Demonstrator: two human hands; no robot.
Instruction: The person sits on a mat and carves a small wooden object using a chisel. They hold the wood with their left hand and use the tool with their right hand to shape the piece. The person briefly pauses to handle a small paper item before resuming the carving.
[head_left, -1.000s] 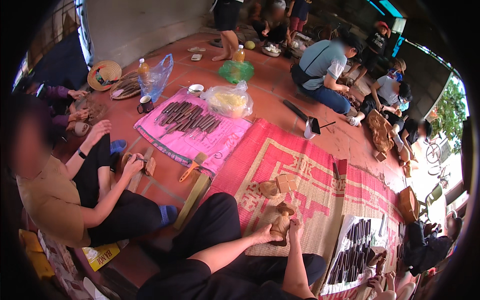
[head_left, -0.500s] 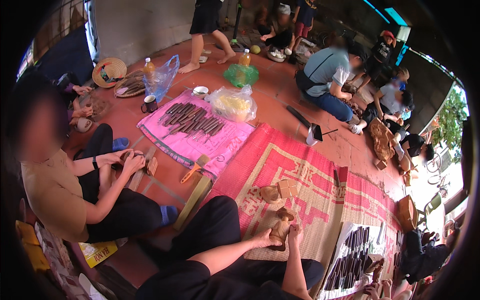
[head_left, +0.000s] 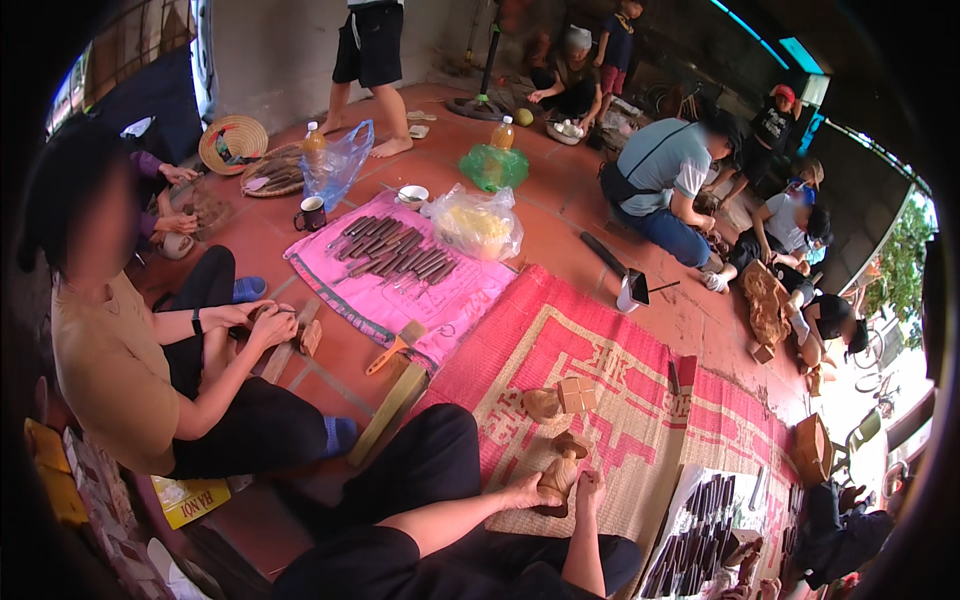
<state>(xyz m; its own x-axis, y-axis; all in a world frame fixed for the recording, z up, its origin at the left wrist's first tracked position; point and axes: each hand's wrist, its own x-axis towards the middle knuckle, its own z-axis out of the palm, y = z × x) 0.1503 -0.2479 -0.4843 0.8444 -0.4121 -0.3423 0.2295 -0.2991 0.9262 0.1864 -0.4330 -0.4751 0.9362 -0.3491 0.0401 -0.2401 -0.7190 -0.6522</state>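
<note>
A small carved wooden figurine with a broad hat (head_left: 560, 472) stands upright over the woven mat, between my hands. My left hand (head_left: 524, 492) grips its lower body from the left side. Close to its right side is my right hand (head_left: 590, 488), its fingers curled closed; whatever they hold, if anything, is hidden. Just beyond the figurine are a rounded wooden piece (head_left: 541, 404) and a square-faced wooden block (head_left: 577, 394).
The red and tan mat (head_left: 535, 300) spreads ahead. Dark-handled chisels (head_left: 395, 250) lie on a pink cloth (head_left: 330, 240), near an orange-handled brush (head_left: 396, 347). More tools (head_left: 700, 535) lie on white sheeting at right. A co-worker (head_left: 120, 370) sits at left.
The figurine's hat sits lower in the picture, and my right hand has shifted down beside it. The whole view has tilted slightly. A person at the back has stepped left.
</note>
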